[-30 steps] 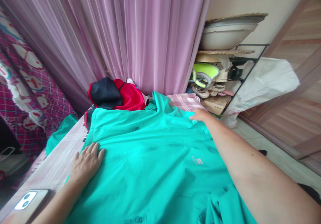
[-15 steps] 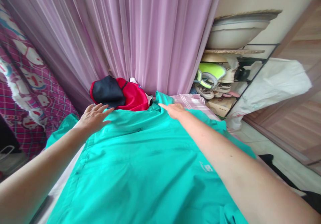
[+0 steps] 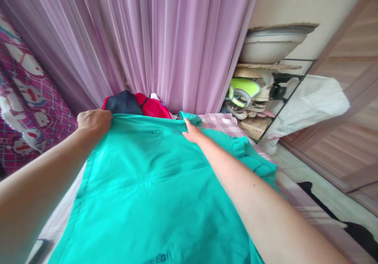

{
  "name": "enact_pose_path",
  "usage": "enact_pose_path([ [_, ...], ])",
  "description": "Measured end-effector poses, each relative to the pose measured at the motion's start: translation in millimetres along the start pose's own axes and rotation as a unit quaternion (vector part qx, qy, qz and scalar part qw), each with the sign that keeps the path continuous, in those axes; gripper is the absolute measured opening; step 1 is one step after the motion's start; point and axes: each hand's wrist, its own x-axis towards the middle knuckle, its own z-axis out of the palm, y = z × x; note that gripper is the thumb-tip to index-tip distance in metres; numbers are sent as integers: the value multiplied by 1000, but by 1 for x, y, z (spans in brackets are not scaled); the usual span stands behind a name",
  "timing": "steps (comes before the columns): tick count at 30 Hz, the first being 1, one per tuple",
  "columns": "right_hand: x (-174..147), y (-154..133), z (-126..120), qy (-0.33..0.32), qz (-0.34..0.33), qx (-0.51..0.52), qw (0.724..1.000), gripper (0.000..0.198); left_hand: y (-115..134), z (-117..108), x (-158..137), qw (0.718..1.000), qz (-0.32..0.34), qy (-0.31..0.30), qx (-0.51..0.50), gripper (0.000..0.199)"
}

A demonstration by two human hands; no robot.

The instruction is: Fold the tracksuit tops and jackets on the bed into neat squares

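Garment [image 3: 130,205]: teal, spread from the centre down to six o'clock, a zip near its far edge, a bunched part between three and four.
Left hand [image 3: 94,121]: at nine, fingers curled into a fist round the garment's far left corner.
Right hand [image 3: 193,133]: near centre, two fingertips slightly parted at the far edge; the others are hidden, so I cannot tell whether they grip.
Surface [image 3: 307,212]: pink-and-white striped cover, showing at four and eight.
Clothes [image 3: 125,103]: red and navy, heaped towards ten, just beyond the garment.
Curtain [image 3: 183,39]: purple, hanging across twelve.
Patterned cloth [image 3: 29,94]: magenta, at nine.
Basin [image 3: 270,45]: pale, at two, above a rack [image 3: 308,60] with shoes.
Bag [image 3: 313,108]: white, at three, beside the rack.
Door [image 3: 348,134]: wooden, at three, beyond the bag.
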Motion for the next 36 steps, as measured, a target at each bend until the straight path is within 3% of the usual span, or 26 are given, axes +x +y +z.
enact_pose_path([
  [3, -19, 12, 7, -33, -4, -12, 999, 88, 11, 10, -20, 997, -73, 8, 27, 45],
  [5, -38, 30, -5, -34, -4, -45, 998, 77, 23, 24, -47, 997, -5, 65, 34, 45],
  [7, -62, 51, -27, -55, -9, -92, 994, 58, 34, 45, -84, 993, 77, 82, 33, 49],
  [10, -105, 84, -63, -96, -14, -136, 986, 39, 51, 82, -149, 990, 140, -2, -26, 49],
  [13, -154, 110, -87, -106, 17, -132, 985, 31, 61, 111, -206, 982, 147, -91, -79, 54],
  [15, -186, 123, -94, -98, 61, -122, 986, 30, 64, 121, -229, 981, 138, -105, -92, 58],
  [18, -229, 135, -97, -56, 109, -98, 988, 31, 63, 123, -243, 983, 113, -101, -98, 61],
  [23, -288, 149, -95, 44, 175, 46, 983, 33, 63, 109, -264, 983, 102, -105, -111, 60],
  [27, -328, 157, -81, 36, 222, 76, 971, 31, 68, 104, -297, 977, 113, -120, -136, 60],
  [31, -358, 152, -64, 28, 231, 65, 970, 33, 68, 101, -322, 980, 104, -98, -141, 61],
  [36, -366, 147, -67, 52, 239, 33, 969, 38, 68, 95, -342, 976, 120, -92, -160, 57],
])
